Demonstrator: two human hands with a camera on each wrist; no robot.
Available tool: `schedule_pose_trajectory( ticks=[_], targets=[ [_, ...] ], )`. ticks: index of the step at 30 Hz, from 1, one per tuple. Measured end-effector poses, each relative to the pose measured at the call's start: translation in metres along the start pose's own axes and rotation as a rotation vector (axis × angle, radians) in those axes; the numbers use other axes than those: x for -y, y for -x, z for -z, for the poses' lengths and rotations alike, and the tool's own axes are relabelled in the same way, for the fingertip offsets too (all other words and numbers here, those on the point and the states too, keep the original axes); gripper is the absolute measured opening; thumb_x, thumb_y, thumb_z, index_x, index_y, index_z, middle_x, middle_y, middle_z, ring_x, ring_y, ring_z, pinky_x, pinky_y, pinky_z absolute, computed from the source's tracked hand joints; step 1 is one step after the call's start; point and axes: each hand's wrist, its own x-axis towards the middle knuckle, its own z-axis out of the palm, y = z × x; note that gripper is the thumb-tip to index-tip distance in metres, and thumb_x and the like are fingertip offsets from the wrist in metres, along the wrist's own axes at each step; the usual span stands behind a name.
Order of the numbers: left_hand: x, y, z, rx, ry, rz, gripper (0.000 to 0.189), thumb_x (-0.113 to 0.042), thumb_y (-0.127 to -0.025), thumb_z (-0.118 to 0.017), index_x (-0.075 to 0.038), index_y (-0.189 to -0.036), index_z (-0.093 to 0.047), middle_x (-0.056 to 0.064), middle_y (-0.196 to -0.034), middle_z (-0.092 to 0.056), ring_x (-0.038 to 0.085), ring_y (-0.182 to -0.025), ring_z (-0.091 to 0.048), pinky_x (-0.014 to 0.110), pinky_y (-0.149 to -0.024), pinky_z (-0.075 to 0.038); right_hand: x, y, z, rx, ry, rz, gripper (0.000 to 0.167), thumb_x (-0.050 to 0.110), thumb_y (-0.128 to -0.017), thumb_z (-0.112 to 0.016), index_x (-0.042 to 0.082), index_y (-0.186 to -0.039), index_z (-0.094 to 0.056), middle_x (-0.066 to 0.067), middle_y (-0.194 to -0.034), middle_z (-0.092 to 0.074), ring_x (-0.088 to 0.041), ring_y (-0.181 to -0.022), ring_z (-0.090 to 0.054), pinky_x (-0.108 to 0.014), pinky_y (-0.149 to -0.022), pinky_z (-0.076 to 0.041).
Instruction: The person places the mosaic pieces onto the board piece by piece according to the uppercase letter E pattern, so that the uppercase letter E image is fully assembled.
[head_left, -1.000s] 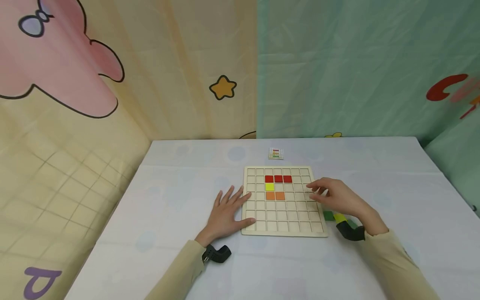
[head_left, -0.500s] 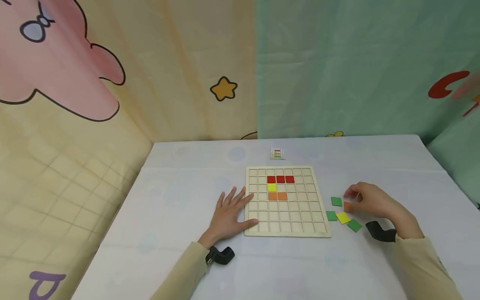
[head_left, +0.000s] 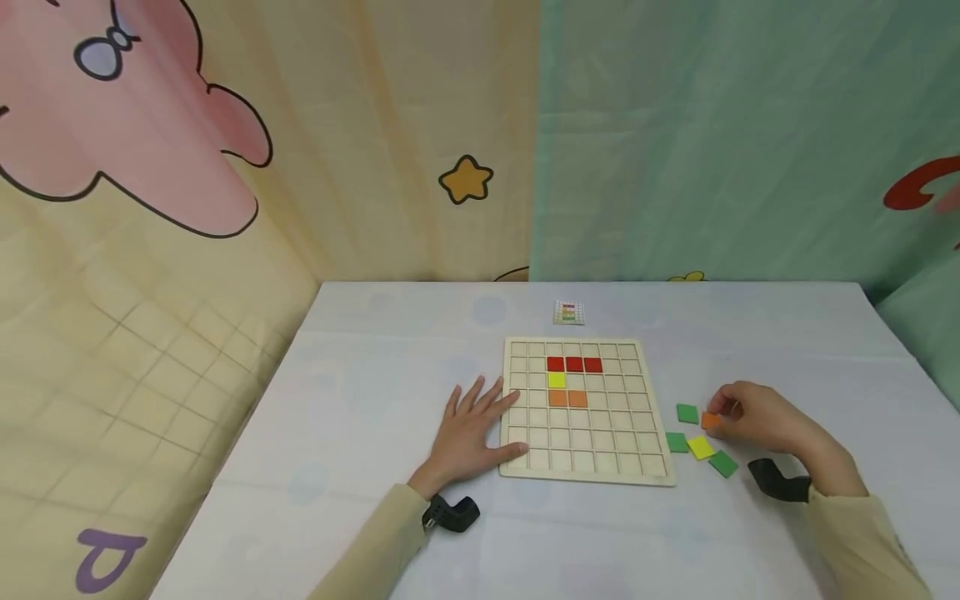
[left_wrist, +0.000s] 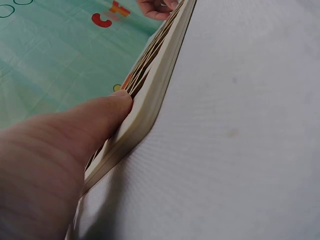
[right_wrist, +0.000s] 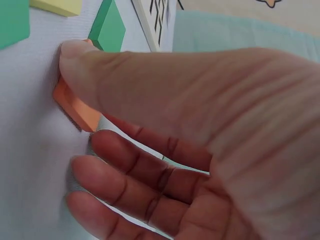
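My left hand [head_left: 467, 433] rests with spread fingers on the left side of a wooden grid board [head_left: 600, 442]. In the left wrist view the thumb [left_wrist: 95, 117] lies over the board's rim. To the right of the board, my right hand [head_left: 768, 421] pinches an orange square tile [head_left: 709, 421] at the tabletop. The right wrist view shows the thumb across that orange tile [right_wrist: 77, 107], with the index fingertip hidden behind. On the board sit a row of red tiles [head_left: 574, 364], one yellow tile [head_left: 556, 380] and two orange tiles [head_left: 567, 398].
Loose tiles lie by the right hand: a green tile [head_left: 687, 413] beyond, another green tile [head_left: 677, 442] at the board's edge, a yellow tile [head_left: 701, 447] and a third green tile [head_left: 723, 464] nearer. Behind the board lies a small pattern card [head_left: 569, 312].
My right hand has moved from over the board's right edge out to the loose tiles, where it holds the orange tile. The left hand stays on the board; the head view has shifted slightly.
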Motion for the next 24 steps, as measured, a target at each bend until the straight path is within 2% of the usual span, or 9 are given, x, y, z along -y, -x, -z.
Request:
schedule_pose_trajectory(
  ticks=[6,16,20,24],
  targets=[
    [0.000,0.000,0.000,-0.018,0.002,-0.020,0.077,-0.064,-0.084,-0.055,-0.024,-0.147,-0.037,0.001,-0.155,-0.021,0.026,-0.143,-0.007,0.050,-0.112,0.001,0.000,0.002,-0.001,-0.034,0.006,0.036,0.021,0.011,-0.075,-0.079,0.004,-0.084,-0.062,-0.004,-0.081,-0.050,-0.020,-0.071,-0.044,-0.031,-0.058,-0.040],
    [0.002,-0.003,0.000,-0.005,-0.026,-0.012,0.078,-0.065,-0.084,-0.053,-0.026,-0.148,-0.035,-0.001,-0.156,-0.019,0.026,-0.143,-0.005,0.048,-0.112,0.002,0.000,0.001,0.003,-0.040,-0.022,0.074,0.020,0.007,-0.076,-0.075,0.010,-0.082,-0.056,0.003,-0.073,-0.051,-0.016,-0.068,-0.046,-0.027,-0.058,-0.040],
    [0.003,-0.002,-0.001,-0.008,-0.020,-0.019,0.078,-0.065,-0.084,-0.053,-0.025,-0.148,-0.035,0.000,-0.156,-0.020,0.026,-0.143,-0.006,0.049,-0.112,0.002,0.003,0.004,0.007,-0.093,-0.036,0.077,0.016,0.009,-0.079,-0.074,0.011,-0.082,-0.058,0.003,-0.074,-0.053,-0.016,-0.069,-0.047,-0.026,-0.058,-0.041],
    [0.003,0.000,-0.002,-0.012,-0.025,-0.019,0.078,-0.065,-0.084,-0.054,-0.025,-0.148,-0.036,0.000,-0.156,-0.020,0.026,-0.143,-0.006,0.050,-0.111,0.002,0.019,0.003,0.005,-0.155,-0.114,0.098,0.015,0.016,-0.084,-0.074,0.010,-0.087,-0.061,0.001,-0.077,-0.056,-0.017,-0.070,-0.050,-0.025,-0.059,-0.043]
  ],
)
